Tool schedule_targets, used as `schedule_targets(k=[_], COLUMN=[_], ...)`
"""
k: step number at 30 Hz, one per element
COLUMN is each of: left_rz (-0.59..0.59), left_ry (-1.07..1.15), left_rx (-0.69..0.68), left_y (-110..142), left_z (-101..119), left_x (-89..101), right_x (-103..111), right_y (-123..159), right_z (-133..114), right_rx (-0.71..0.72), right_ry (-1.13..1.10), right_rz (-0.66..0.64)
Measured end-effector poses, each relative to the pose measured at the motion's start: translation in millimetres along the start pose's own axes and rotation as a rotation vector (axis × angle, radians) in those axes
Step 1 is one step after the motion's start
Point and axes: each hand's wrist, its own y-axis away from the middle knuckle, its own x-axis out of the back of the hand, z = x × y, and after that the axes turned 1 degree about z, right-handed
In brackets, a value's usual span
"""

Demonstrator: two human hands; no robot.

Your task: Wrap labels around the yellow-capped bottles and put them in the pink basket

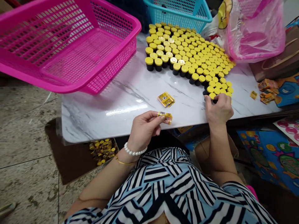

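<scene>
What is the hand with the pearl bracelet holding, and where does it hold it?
The left hand holds a small yellow packet, pinched at its left end between the fingers.

Capped bottles (184,53) massed on marble table (105,121); mesh basket (70,40) left, second basket (177,12) behind, loose packet (165,99) front.

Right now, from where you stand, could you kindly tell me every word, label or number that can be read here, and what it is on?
Nothing can be read with certainty.
Yellow packet on the marble table: dark print, too small to read.
Packet in the left hand: print too small and blurred to read.
Yellow-capped jars: no legible text.
</scene>
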Motion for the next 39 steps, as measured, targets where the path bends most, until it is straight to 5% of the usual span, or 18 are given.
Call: schedule_targets(k=[3, 6, 9, 11, 16, 20, 27, 33, 35, 39], left_rz=[-0.069, -0.049, -0.056, -0.096, -0.160, -0.155, -0.201, -0.169, -0.145, -0.066], left_ry=[0.098, 0.191, 0.273, 0.322, 0.486, 0.533, 0.440, 0.312, 0.261, 0.108], left_rx=[0.140, 0.209, 0.249, 0.284, 0.339, 0.339, 0.270, 0.241, 0.187, -0.159], left_y=[-6.1, -11.8, -16.0, -17.9, -21.4, -23.4, -22.1, -17.9, -15.4, -13.6], left_z=[4.0, 9.0, 11.3, 11.6, 11.7, 10.0, 5.5, -0.2, -1.4, 3.2], left_x=[-6.3, -10.9, -15.7, -18.7, -18.5, -13.8, -12.2, -7.2, -5.2, -1.3], right_x=[-6.8, 8.0, 26.4, 30.2, 20.0, 23.5, 48.5, 44.6, 39.9, 33.3], right_y=[3.3, 24.2, 50.2, 63.5, 71.2, 66.5, 70.1, 73.6, 73.2, 70.6], right_z=[-3.3, -27.5, -55.7, -69.0, -76.1, -77.4, -90.0, -87.2, -82.6, -71.7], right_rx=[-0.009, -0.069, -0.129, -0.151, -0.258, -0.203, -0.150, -0.086, -0.052, 0.048], right_ry=[-0.147, -0.701, -1.227, -1.351, -1.333, -1.304, -1.267, -1.278, -1.263, -1.243], right_rz=[-0.023, -0.060, -0.355, -0.500, -0.496, -0.492, -0.576, -0.603, -0.515, -0.402])
